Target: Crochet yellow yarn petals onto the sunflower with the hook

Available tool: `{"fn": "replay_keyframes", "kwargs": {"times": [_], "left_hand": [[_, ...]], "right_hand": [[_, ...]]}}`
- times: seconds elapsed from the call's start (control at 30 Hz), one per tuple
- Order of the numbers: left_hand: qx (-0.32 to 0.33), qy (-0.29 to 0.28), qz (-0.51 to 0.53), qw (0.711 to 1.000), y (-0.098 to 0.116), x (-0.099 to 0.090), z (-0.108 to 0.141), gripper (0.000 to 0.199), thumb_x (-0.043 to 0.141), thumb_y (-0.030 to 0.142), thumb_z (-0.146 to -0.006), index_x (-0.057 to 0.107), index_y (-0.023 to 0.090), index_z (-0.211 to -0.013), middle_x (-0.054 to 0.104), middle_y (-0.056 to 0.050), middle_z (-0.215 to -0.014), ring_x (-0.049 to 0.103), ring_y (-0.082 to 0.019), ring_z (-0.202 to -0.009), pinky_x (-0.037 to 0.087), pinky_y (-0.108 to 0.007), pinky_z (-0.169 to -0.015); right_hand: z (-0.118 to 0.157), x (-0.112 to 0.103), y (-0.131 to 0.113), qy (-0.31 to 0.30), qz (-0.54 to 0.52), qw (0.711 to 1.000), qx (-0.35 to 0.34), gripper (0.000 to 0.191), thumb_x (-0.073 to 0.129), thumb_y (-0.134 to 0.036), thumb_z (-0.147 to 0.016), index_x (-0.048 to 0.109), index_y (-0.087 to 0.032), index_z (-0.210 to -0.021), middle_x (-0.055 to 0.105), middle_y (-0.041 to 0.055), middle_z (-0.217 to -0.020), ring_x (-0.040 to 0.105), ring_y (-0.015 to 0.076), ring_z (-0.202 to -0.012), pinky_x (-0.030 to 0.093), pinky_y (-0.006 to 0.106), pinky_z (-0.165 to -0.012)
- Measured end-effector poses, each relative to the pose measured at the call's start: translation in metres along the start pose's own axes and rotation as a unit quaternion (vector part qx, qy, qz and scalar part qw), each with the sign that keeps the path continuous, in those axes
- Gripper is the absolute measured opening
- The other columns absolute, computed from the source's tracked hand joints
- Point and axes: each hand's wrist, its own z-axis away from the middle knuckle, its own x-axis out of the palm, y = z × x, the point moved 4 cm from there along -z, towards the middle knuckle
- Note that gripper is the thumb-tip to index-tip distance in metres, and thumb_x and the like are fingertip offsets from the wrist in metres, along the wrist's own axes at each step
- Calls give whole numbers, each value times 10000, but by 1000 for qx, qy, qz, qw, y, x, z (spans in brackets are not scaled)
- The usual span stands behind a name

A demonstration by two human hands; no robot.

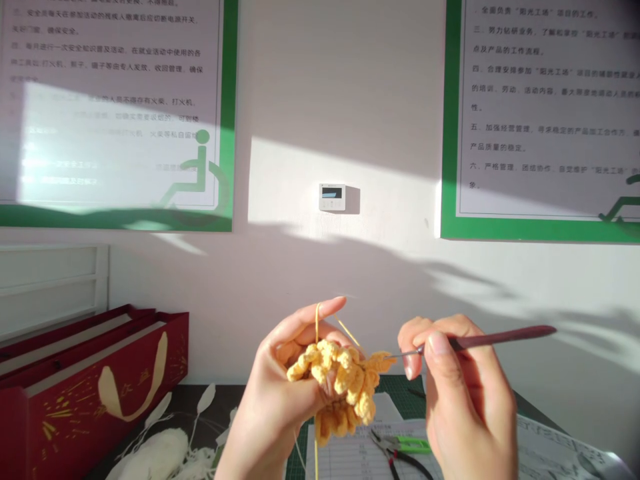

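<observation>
My left hand (287,383) is closed on a curly yellow crochet piece (345,373), with its index finger raised. A strand of yellow yarn (317,323) loops over that finger, and a tail hangs below the piece. Between the thumb and fingers of my right hand (465,387) is a crochet hook (500,337) with a dark red handle. Its thin metal shaft points left, and the tip meets the right end of the yellow piece. Whether the yarn is caught on the hook's tip is too small to tell.
Pliers (393,453) and a green-handled tool (413,445) lie on printed papers (345,453) over a green cutting mat (400,393). White yarn (160,453) sits at left beside red gift bags (100,400). Behind is a wall with a thermostat (332,197) and green-framed posters (227,120).
</observation>
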Motion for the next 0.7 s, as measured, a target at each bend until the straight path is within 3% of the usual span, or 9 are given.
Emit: {"fn": "replay_keyframes", "kwargs": {"times": [0.2, 0.33, 0.43, 0.47, 0.53, 0.63, 0.7], "left_hand": [[-11, 2, -8, 1000, 0, 3, 2, 570, 940, 228, -571, 785, 260, -1118, 736, -25, -774, 631, -140, -628, 514, -210, -564], [5, 33, -15, 999, 2, 1, 3, 541, 947, 240, -555, 799, 251, -1076, 722, -21, -782, 627, -134, -620, 505, -202, -558], [13, 60, -17, 998, 4, 3, 5, 515, 922, 176, -561, 801, 234, -1058, 711, -17, -778, 621, -130, -620, 503, -197, -557], [15, 68, -15, 997, 4, 4, 5, 511, 909, 154, -567, 800, 229, -1061, 709, -17, -784, 622, -131, -624, 505, -200, -558], [13, 78, -11, 997, 4, 8, 6, 525, 893, 128, -569, 795, 224, -1076, 714, -23, -801, 633, -145, -644, 516, -214, -574], [6, 81, -15, 997, 0, 13, 7, 519, 876, 133, -592, 789, 214, -1098, 725, -40, -797, 636, -158, -651, 518, -230, -580], [1, 75, -9, 997, -3, 15, 7, 524, 869, 123, -586, 789, 208, -1096, 723, -38, -782, 623, -149, -639, 510, -226, -576]], "right_hand": [[-4, 7, 24, -76, -133, 976, 154, 256, 598, -367, -972, 519, -213, -784, 535, -28, -674, 499, 113, -625, 446, 223, -595], [0, 17, 33, -117, -184, 964, 152, 226, 637, -349, -946, 497, -228, -815, 547, -24, -767, 536, 127, -717, 486, 252, -675], [4, 18, 29, -72, -128, 987, 62, 121, 614, -273, -957, 535, -236, -873, 581, -3, -855, 584, 143, -794, 499, 267, -692], [4, 17, 24, -53, -91, 994, 8, 71, 601, -219, -955, 552, -237, -907, 590, 5, -867, 596, 152, -819, 501, 275, -697], [6, 15, 12, -36, 7, 991, -130, 155, 582, -89, -919, 587, -228, -988, 601, 19, -875, 605, 170, -856, 499, 312, -721], [9, 12, -2, -74, 192, 924, -321, 341, 625, 8, -813, 629, -217, -1069, 629, 30, -919, 592, 184, -842, 473, 406, -778], [9, 5, -3, -62, 244, 896, -366, 345, 647, -11, -800, 647, -223, -1071, 632, 30, -937, 588, 182, -820, 461, 433, -779]]}}
